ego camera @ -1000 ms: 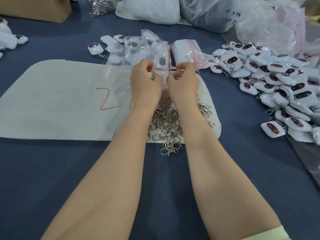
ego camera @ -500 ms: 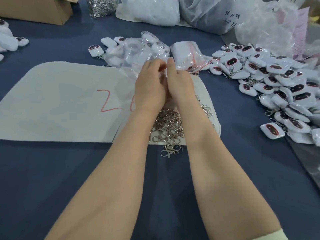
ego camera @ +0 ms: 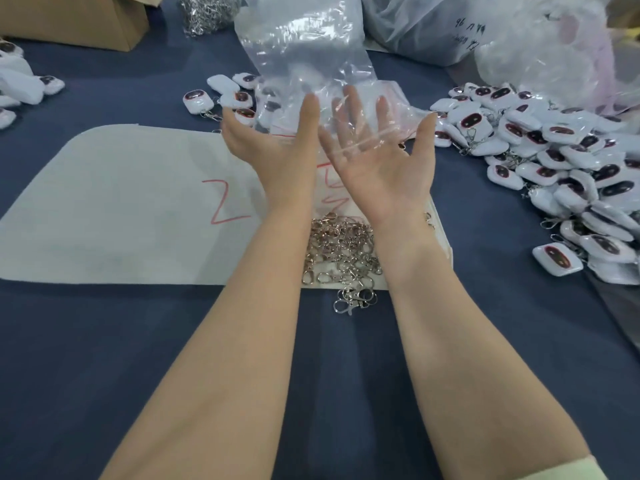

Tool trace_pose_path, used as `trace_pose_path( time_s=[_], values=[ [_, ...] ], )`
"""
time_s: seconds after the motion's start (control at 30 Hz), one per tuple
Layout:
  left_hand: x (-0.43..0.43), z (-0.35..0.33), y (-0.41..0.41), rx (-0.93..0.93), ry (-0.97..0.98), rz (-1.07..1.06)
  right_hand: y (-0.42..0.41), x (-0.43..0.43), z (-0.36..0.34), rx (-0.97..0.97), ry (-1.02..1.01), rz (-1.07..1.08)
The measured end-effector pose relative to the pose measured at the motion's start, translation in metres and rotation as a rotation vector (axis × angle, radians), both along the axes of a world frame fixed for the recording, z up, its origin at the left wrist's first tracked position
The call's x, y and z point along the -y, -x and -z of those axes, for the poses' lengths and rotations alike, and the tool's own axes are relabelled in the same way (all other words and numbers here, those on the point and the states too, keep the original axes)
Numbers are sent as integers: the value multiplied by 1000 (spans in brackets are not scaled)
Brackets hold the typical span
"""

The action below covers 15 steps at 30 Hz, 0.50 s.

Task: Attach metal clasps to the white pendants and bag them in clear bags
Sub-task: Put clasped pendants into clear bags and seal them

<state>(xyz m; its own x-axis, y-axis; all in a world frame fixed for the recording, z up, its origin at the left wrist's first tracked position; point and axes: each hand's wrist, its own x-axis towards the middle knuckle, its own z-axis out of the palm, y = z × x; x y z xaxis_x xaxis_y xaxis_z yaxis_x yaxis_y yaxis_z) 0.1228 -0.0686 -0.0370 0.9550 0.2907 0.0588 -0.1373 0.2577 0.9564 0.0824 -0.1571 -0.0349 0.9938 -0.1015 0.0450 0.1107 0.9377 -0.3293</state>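
Observation:
A clear zip bag (ego camera: 304, 46) is up in the air beyond my fingertips, its lower edge lying across the fingers of my right hand (ego camera: 377, 161). My right hand is palm up with the fingers straight. Beside it, my left hand (ego camera: 273, 143) is also spread and holds nothing. A pile of metal clasps (ego camera: 341, 247) lies between my wrists on the white sheet (ego camera: 121, 202). White pendants (ego camera: 554, 157) with dark ovals are heaped at the right. Bagged pendants (ego camera: 242, 98) lie behind my hands, partly hidden by the bag.
The sheet carries red marks and lies on a dark blue tabletop (ego camera: 346, 375). A cardboard box (ego camera: 69, 19) stands far left, a second heap of clasps (ego camera: 207, 8) at the top, large plastic bags (ego camera: 450, 26) at the far right. More white pendants (ego camera: 17, 84) lie at the left edge.
My hands were together pinching the bag's top. They have now parted and opened palm up, and the bag has risen above them.

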Motion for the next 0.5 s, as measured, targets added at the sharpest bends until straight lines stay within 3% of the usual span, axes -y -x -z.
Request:
trace_pose_path(
  time_s=[0.1,0.17,0.3,0.5],
  values=[
    [0,-1,-2,-168,454,454,1,-8,0,2,-48,-72],
    [3,0,-1,-193,550,606,-1,-12,2,-44,-46,-117],
    [4,3,4,-233,421,725,-3,-14,-1,-80,-9,-94],
    [15,3,17,-356,186,957,-2,-5,-4,-13,-15,118]
  ],
)
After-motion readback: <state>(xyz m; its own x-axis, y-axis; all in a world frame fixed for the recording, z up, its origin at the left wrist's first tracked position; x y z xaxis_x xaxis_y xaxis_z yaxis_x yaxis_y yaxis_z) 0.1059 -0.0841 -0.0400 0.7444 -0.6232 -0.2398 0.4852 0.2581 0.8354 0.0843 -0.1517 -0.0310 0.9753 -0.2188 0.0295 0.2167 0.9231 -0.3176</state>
